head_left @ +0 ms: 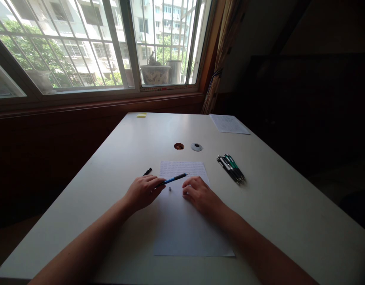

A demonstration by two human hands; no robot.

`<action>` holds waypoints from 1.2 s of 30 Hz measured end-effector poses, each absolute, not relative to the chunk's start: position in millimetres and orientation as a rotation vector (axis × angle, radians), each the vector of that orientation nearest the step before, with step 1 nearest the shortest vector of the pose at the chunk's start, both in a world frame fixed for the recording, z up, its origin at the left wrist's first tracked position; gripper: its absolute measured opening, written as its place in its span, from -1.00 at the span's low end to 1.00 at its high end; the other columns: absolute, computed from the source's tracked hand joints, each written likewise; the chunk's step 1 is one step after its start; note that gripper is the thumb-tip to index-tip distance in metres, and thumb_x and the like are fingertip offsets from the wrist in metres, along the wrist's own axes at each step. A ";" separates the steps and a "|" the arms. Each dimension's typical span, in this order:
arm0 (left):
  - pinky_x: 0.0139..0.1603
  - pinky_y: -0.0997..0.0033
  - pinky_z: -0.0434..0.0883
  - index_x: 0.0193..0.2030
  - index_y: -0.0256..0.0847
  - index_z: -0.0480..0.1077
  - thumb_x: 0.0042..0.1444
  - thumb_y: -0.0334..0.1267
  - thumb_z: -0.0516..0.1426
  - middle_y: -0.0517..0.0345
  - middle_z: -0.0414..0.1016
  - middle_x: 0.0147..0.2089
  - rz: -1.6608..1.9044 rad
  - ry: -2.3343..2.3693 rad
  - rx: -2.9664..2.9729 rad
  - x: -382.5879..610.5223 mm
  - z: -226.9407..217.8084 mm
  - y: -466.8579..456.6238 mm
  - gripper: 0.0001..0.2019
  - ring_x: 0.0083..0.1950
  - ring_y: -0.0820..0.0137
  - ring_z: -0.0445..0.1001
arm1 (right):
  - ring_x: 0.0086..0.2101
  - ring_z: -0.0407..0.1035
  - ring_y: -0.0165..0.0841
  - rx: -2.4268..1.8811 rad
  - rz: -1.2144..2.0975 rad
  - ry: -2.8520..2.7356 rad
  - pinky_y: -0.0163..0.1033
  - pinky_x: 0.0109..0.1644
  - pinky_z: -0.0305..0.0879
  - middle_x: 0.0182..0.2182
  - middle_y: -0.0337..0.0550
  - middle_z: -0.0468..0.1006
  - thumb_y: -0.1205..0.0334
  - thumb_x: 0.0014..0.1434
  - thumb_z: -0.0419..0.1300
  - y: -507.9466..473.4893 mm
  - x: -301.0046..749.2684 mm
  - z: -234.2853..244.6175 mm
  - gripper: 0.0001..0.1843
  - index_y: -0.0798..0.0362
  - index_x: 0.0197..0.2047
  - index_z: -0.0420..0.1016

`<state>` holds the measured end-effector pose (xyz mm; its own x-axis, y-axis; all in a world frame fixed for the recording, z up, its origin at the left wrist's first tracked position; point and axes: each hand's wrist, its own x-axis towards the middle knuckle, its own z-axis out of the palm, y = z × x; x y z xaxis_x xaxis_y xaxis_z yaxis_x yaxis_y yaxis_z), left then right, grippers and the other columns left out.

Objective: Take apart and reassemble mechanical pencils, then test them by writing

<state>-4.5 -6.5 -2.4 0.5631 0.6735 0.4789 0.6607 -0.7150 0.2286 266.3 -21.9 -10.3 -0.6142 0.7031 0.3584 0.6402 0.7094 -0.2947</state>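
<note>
My left hand (144, 190) is closed around a blue pen (174, 179) with a dark grip. The pen's thin pointed end is directed up and to the right, above the paper. My right hand (201, 194) rests over the right side of the sheet with its fingers curled in; whatever they may pinch is hidden or too small to name. Between the hands, a small silvery piece (169, 189) stands on the white sheet of paper (191, 233). Lines of writing cover the sheet's far part. A short black object (147, 171), perhaps a cap, lies just beyond my left hand.
Several pens (231, 169), black and green, lie bunched to the right on the white table (111, 166). Further back are a round hole (179, 146), its grey cover (196, 147), a yellow sticky note (141, 115) and written papers (229, 124). A barred window stands behind.
</note>
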 end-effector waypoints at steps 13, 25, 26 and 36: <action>-0.28 0.43 0.45 -0.01 -0.15 0.47 0.33 -0.19 0.06 0.06 0.58 -0.26 0.885 1.165 2.770 -5.2 -3.1 -5.8 -0.78 -0.29 0.36 0.54 | -0.16 0.32 -0.20 -0.964 0.336 -2.356 -0.07 -0.08 0.36 -0.29 -0.08 0.51 0.45 0.28 0.12 -20.4 267.1 -15.3 -0.88 0.05 -0.21 0.42; -0.28 0.39 0.43 0.01 -0.14 0.45 0.33 -0.20 0.07 0.10 0.58 -0.23 0.848 1.166 2.750 -5.4 -1.9 -6.9 -0.79 -0.28 0.35 0.53 | -0.16 0.32 -0.21 -0.956 0.365 -2.270 -0.05 -0.04 0.36 -0.23 -0.09 0.50 0.42 0.32 0.10 -23.0 266.7 -5.5 -0.76 -0.02 -0.05 0.50; -0.28 0.40 0.42 0.01 -0.14 0.45 0.33 -0.20 0.07 0.10 0.58 -0.24 0.849 1.164 2.751 -5.4 -1.8 -6.9 -0.79 -0.29 0.36 0.53 | -0.16 0.33 -0.21 -0.954 0.370 -2.261 -0.06 -0.04 0.37 -0.23 -0.09 0.49 0.42 0.32 0.10 -23.1 266.8 -5.1 -0.77 -0.02 -0.07 0.51; -0.26 0.38 0.43 0.01 -0.14 0.45 0.32 -0.20 0.07 0.12 0.59 -0.21 0.846 1.173 2.760 -4.6 -2.5 -6.6 -0.79 -0.27 0.35 0.54 | -0.16 0.34 -0.21 -0.929 0.413 -2.159 -0.05 -0.06 0.38 -0.24 -0.08 0.46 0.41 0.32 0.10 -24.3 266.8 -2.0 -0.83 -0.01 -0.14 0.47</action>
